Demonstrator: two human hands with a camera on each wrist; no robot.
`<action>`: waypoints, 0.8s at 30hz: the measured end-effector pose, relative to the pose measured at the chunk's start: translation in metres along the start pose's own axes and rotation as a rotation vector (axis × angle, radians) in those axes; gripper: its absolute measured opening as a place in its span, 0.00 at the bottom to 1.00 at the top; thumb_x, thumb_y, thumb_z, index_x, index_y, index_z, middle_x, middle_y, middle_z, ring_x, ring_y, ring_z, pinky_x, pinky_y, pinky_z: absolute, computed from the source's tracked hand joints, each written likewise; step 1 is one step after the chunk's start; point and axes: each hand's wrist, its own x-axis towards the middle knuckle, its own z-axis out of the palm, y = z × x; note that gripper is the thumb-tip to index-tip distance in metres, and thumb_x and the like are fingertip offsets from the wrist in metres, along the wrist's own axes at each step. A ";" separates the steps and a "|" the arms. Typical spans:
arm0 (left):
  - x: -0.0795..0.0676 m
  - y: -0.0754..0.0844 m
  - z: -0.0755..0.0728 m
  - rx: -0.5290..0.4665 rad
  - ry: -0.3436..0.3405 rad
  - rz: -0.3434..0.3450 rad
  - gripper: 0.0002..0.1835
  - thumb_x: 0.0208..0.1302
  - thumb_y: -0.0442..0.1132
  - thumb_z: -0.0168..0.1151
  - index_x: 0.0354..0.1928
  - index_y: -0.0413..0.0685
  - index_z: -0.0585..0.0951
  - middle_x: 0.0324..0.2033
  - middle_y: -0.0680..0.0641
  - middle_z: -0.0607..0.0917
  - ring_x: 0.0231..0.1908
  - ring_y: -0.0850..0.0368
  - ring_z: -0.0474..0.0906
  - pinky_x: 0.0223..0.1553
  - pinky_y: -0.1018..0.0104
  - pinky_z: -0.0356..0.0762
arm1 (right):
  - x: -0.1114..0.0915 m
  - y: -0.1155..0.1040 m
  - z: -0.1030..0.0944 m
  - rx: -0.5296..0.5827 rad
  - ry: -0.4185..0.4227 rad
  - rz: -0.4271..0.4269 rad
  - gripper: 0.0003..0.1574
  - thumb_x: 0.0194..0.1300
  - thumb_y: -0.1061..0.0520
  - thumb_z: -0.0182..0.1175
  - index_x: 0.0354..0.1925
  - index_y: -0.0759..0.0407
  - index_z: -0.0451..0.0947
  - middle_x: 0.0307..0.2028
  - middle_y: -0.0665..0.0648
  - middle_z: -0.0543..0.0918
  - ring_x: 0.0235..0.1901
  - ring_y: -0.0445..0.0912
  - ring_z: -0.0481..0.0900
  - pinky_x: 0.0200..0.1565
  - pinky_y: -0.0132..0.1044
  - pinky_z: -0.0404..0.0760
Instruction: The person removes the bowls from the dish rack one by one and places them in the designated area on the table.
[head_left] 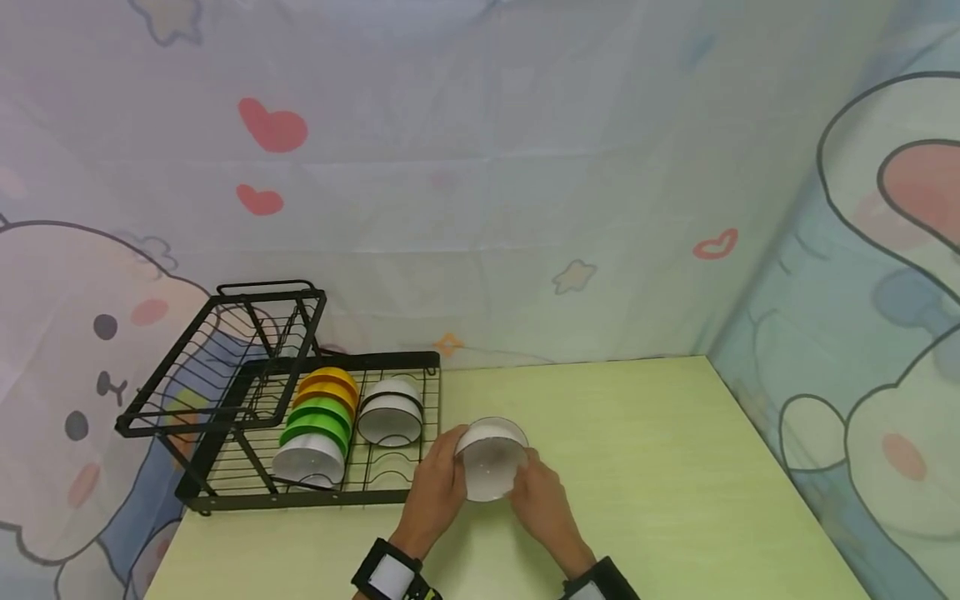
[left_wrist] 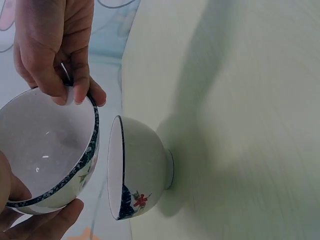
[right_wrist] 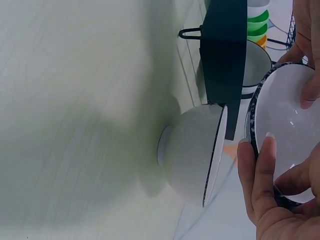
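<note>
A white bowl [head_left: 491, 475] with a dark speckled rim is held tilted between both hands, its inside turned toward me. My left hand [head_left: 438, 483] grips its left edge, fingertips inside and outside the rim. On the opposite edge, my right hand [head_left: 542, 500] pinches the rim, with fingers both inside and outside. Close beyond and below it, a second white bowl [left_wrist: 145, 165] with a dark rim stands upright on the table [left_wrist: 250, 150]. A red flower and a dark blue patch show on its side in the left wrist view. The held bowl hides most of it in the head view.
To the left stands a black two-level wire dish rack [head_left: 307, 500]. Its lower level holds a row of orange bowls [head_left: 330, 383], green bowls [head_left: 318, 425] and a white bowl [head_left: 309, 460], with white dark-rimmed bowls [head_left: 390, 417] alongside. A printed cloth [head_left: 480, 208] hangs behind the table.
</note>
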 end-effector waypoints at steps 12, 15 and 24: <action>-0.003 -0.002 -0.002 0.004 -0.003 -0.046 0.21 0.69 0.31 0.59 0.63 0.43 0.73 0.56 0.39 0.81 0.46 0.49 0.86 0.34 0.71 0.85 | 0.002 0.001 0.002 0.000 0.009 0.092 0.24 0.66 0.67 0.52 0.57 0.79 0.67 0.42 0.73 0.83 0.22 0.42 0.72 0.20 0.29 0.70; -0.003 -0.001 -0.005 -0.017 -0.018 -0.069 0.22 0.68 0.32 0.59 0.64 0.43 0.72 0.57 0.39 0.80 0.48 0.48 0.86 0.35 0.75 0.84 | 0.003 0.002 0.002 0.013 0.010 0.136 0.23 0.67 0.66 0.50 0.57 0.80 0.66 0.42 0.75 0.83 0.21 0.42 0.74 0.19 0.29 0.70; -0.002 0.001 -0.013 0.029 0.028 -0.071 0.22 0.67 0.32 0.61 0.62 0.42 0.74 0.56 0.40 0.81 0.48 0.49 0.86 0.35 0.72 0.85 | 0.008 0.005 0.002 0.054 0.019 0.164 0.19 0.67 0.66 0.47 0.51 0.80 0.66 0.35 0.71 0.84 0.22 0.44 0.77 0.20 0.31 0.71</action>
